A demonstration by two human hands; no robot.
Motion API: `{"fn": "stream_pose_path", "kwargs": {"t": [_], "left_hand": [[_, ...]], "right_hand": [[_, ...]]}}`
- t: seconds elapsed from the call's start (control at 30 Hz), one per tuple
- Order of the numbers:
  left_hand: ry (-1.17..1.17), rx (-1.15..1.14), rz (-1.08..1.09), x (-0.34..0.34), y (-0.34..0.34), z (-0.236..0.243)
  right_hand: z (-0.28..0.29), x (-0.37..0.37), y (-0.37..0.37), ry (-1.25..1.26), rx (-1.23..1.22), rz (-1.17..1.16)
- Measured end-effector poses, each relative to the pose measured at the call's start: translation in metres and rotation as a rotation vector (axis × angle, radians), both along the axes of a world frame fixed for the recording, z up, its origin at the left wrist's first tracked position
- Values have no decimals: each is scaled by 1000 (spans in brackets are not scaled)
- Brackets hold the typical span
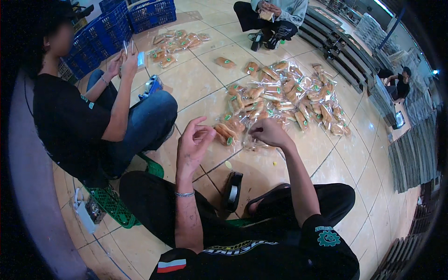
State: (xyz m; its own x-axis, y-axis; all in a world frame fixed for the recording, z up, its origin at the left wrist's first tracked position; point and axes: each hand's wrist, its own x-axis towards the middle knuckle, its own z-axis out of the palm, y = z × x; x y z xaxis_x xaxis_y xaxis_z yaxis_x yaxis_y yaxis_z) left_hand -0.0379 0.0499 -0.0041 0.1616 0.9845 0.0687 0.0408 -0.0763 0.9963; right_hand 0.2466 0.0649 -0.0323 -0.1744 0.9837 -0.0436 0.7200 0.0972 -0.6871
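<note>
My left hand (195, 141) is raised in front of me, its fingers half bent and apart, with nothing in it. Just right of it lies a bagged bread roll (225, 135) with a green label. My right hand (269, 133) reaches down at the near edge of the pile, fingers bent together over a clear bagged roll (254, 143) and seeming to pinch its plastic; the fingertips are partly hidden. A heap of bagged bread rolls (287, 93) spreads over the floor beyond both hands. Between my knees stands a black tape dispenser (232, 192).
At my left a seated person (74, 102) holds a small package, a blue tape dispenser (152, 86) nearby. Blue crates (151, 17) and a smaller roll pile (179, 41) lie beyond. Another person (275, 18) crouches ahead. Stacked dark trays (333, 51) line the far right.
</note>
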Motion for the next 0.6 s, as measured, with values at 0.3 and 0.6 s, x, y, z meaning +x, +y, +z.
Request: {"fn": "stream_pose_path", "kwargs": {"t": [0.3, 0.6], "left_hand": [[409, 378, -174, 49, -12, -20], [-551, -71, -182, 52, -19, -2]], "right_hand": [[109, -37, -35, -266, 164, 237], [56, -41, -45, 841, 347, -116]]}}
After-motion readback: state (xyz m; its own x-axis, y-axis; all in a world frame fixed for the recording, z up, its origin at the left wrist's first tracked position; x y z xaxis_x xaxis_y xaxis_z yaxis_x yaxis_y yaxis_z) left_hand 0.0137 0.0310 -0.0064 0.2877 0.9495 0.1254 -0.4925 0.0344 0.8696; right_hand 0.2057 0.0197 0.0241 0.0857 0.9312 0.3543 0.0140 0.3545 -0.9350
